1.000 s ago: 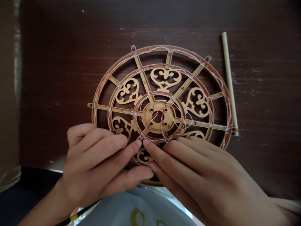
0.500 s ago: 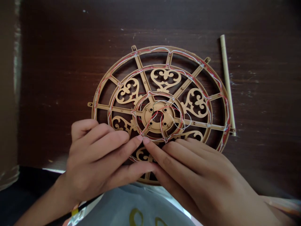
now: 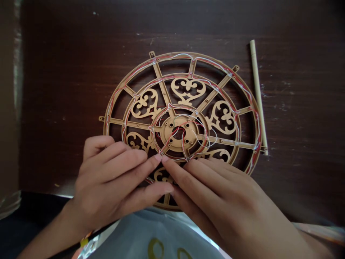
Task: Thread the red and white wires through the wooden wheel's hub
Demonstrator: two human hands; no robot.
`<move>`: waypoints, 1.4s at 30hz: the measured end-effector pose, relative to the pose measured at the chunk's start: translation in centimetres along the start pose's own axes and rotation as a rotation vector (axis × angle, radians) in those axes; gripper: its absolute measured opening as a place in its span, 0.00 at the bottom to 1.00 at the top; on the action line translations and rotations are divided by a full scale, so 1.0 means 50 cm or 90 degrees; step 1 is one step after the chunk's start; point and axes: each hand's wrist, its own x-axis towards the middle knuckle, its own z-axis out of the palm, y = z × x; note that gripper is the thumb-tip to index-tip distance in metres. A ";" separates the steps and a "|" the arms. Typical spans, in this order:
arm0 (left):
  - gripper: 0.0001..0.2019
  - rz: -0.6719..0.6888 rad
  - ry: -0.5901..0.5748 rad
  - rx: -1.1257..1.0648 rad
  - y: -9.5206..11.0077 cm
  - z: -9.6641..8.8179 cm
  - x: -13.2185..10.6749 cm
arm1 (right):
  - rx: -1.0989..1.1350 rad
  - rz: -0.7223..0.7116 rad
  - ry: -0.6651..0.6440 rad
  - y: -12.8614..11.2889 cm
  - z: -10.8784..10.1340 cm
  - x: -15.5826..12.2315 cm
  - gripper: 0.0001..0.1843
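A round gold-coloured openwork frame, with spokes, rings and scroll ornaments, lies on the dark table. Thin red and white wires run along its rings and cross loosely over the hub. With the index fingertip, my left hand presses the wires at the near side of the inner ring; its fingers are close together and its thumb reaches over the frame's near part. My right hand presses the same spot, index fingertip touching the left one. The other right fingers are bent over the frame, their tips partly hidden.
A thin pale rod lies just right of the frame, touching or nearly touching its edge. Grey cloth with yellow marks shows below the table's near edge. Small specks dot the dark wood tabletop.
Both index fingertips stay pressed on the same spot of the inner ring. The whole scene sits slightly further left in view; otherwise little differs.
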 end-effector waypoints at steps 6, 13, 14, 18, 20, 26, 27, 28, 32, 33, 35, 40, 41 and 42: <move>0.06 -0.021 0.006 -0.006 0.006 0.007 0.001 | 0.059 0.070 0.057 0.018 -0.017 0.007 0.12; 0.08 -0.003 -0.032 -0.012 -0.002 -0.002 -0.003 | 0.092 0.150 0.049 0.030 -0.026 0.027 0.11; 0.09 0.006 -0.050 -0.012 -0.003 -0.002 -0.002 | 0.085 0.151 0.043 0.029 -0.025 0.029 0.11; 0.11 0.000 0.006 -0.021 -0.002 0.004 0.001 | 0.073 0.155 0.004 0.027 -0.023 0.042 0.13; 0.10 -0.008 0.020 -0.026 -0.002 0.006 0.001 | 0.072 0.160 -0.012 0.028 -0.024 0.047 0.13; 0.08 0.018 -0.001 -0.032 -0.006 0.001 0.003 | 0.059 0.176 -0.042 0.025 -0.032 0.059 0.11; 0.08 0.021 0.003 -0.031 -0.006 0.001 0.003 | 0.051 0.180 -0.047 0.023 -0.033 0.062 0.12; 0.08 0.023 0.009 -0.031 -0.007 0.003 0.002 | 0.041 0.180 -0.052 0.022 -0.034 0.065 0.12; 0.07 0.025 0.036 -0.037 -0.009 0.008 0.002 | 0.004 0.175 -0.076 0.017 -0.041 0.078 0.12; 0.07 0.029 0.038 -0.042 -0.010 0.009 0.003 | 0.000 0.173 -0.083 0.016 -0.043 0.081 0.12; 0.07 0.033 0.039 -0.052 -0.013 0.009 0.004 | -0.012 0.172 -0.100 0.015 -0.048 0.087 0.13; 0.06 0.029 0.037 -0.072 -0.015 0.013 0.004 | -0.027 0.163 -0.133 0.014 -0.060 0.097 0.15; 0.05 0.025 0.039 -0.074 -0.014 0.014 0.003 | -0.031 0.153 -0.135 0.014 -0.062 0.099 0.15; 0.04 0.019 0.042 -0.075 -0.013 0.015 0.002 | -0.039 0.144 -0.142 0.013 -0.064 0.101 0.15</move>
